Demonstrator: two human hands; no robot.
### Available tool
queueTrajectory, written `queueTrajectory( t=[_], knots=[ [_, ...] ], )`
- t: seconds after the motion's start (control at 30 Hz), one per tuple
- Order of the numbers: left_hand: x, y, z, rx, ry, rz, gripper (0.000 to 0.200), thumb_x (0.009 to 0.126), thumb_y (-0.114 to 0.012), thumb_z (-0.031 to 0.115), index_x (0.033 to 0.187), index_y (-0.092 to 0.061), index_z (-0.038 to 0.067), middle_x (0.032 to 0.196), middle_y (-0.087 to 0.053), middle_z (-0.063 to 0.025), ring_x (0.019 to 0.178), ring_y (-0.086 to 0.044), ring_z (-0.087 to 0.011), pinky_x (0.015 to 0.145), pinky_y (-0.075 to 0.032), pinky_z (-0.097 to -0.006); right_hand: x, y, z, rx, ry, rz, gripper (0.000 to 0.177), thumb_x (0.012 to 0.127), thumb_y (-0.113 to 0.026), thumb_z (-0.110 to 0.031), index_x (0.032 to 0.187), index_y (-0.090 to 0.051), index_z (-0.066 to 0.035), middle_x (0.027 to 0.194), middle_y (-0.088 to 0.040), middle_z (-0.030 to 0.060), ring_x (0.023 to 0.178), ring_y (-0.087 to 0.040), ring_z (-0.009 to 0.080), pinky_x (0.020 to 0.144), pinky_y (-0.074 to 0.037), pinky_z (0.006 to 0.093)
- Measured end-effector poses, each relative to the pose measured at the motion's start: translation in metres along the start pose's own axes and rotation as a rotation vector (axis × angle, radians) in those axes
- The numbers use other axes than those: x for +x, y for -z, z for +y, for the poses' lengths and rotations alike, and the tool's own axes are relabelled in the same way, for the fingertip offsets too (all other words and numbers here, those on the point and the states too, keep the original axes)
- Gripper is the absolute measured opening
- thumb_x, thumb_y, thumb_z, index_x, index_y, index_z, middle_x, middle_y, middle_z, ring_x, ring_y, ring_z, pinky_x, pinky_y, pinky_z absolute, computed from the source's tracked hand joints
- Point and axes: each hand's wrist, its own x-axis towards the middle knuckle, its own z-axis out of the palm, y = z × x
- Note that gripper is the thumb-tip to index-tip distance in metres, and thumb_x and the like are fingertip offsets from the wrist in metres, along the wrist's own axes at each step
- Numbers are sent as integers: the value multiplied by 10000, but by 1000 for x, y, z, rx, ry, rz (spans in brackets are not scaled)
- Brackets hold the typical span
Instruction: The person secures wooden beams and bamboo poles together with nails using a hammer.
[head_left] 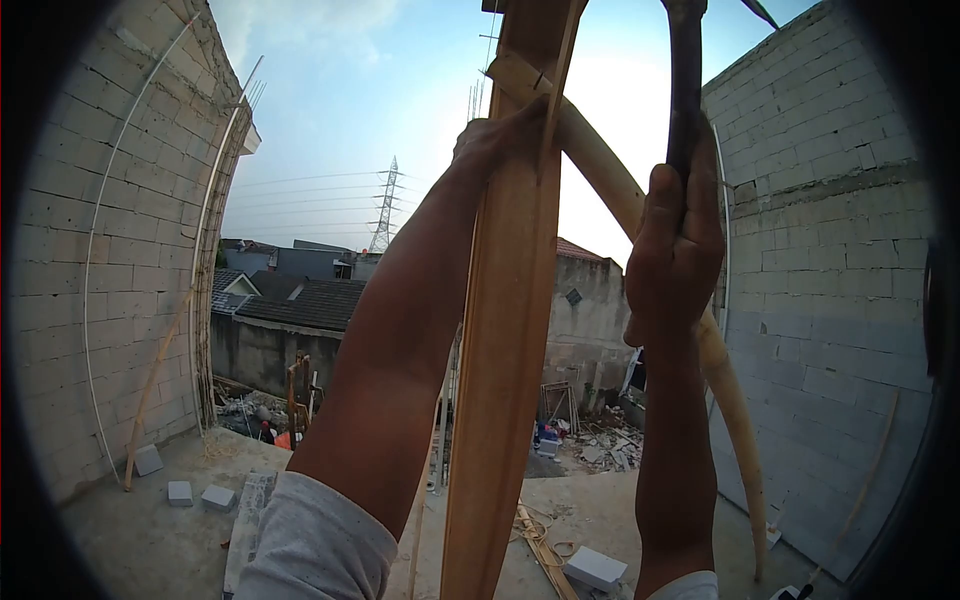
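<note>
A tall wooden board form (pixel 508 330) stands upright in front of me. Near its top my left hand (pixel 500 138) wraps around it, with the fingers partly hidden behind its edge. A long round pole (pixel 605 170), bamboo by its look, crosses the form at a slant and runs down to the floor at the right. What looks like a nail (pixel 540 80) sticks out where the pole meets the form, just above my left hand. My right hand (pixel 678 240) is raised and closed around the dark handle of a hammer (pixel 685 85), whose head is cut off by the top edge.
Light block walls rise at left (pixel 140 230) and right (pixel 830 260). A thin wooden prop (pixel 160 390) leans on the left wall. Loose blocks (pixel 596 568) and wood strips (pixel 545 555) lie on the concrete floor. Rubble (pixel 612 445) and roofs (pixel 300 305) show beyond.
</note>
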Motion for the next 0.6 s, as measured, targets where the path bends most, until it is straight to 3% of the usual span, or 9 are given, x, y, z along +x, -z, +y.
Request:
queueTrajectory(
  t=[0.03,0.1,0.13,0.23,0.37,0.4,0.43,0.6],
  knots=[
    [3,-2,-1,2,8,25,1197,611,-630,838,1289,-483,-137,1268,-559,-247,1180,-564,-334,992,-455,-393,2,7,-4,54,-44,15,486,1019,-462,-273,1468,-368,-111,830,-632,43,640,-579,67,564,-484,235],
    [9,-4,-3,-12,7,11,1199,613,-630,837,1290,-479,-142,1267,-558,-249,1185,-561,-334,997,-452,-393,7,16,1,-63,50,66,489,1019,-471,-292,1461,-379,-105,641,-461,-40,500,-385,-2,432,-343,190],
    [11,-4,-5,-26,4,-8,1202,616,-629,836,1290,-476,-147,1267,-557,-252,1190,-558,-334,1001,-448,-392,7,19,-2,-58,48,63,489,1019,-471,-292,1461,-379,-105,641,-461,-40,500,-385,-2,432,-343,190],
    [7,-4,-2,38,0,63,1214,612,-630,838,1285,-470,-159,1271,-551,-258,1202,-549,-336,1010,-441,-390,6,30,-14,-57,-24,-29,496,1010,-448,-220,1443,-352,0,1312,-557,217,1175,-590,286,952,-501,371],
    [5,-4,-2,-9,-12,8,1228,608,-632,840,1288,-459,-168,1283,-541,-263,1212,-539,-342,1011,-439,-395,-4,33,-9,-30,-49,-116,474,1008,-424,-180,1442,-355,-4,1315,-554,225,1146,-610,302,918,-525,379],
    [-2,-3,3,1,-9,-2,1232,610,-632,839,1292,-451,-171,1289,-535,-266,1218,-534,-345,1013,-437,-398,-5,31,-3,-102,109,-74,468,1007,-416,-162,1442,-352,-1,1298,-564,232,1123,-623,308,900,-535,383],
    [-6,-1,6,11,-6,-10,1237,612,-631,838,1297,-443,-174,1295,-530,-268,1223,-529,-348,1015,-434,-402,-9,30,1,-101,109,-75,468,1007,-416,-162,1442,-352,-1,1298,-564,232,1123,-623,308,900,-535,383],
    [-5,-3,5,17,-3,11,1236,602,-636,842,1302,-450,-159,1299,-528,-265,1216,-534,-344,1012,-435,-404,-26,36,7,-109,-37,-201,472,1012,-410,-170,1447,-344,0,1280,-576,231,1067,-654,278,865,-544,359]
  ],
)
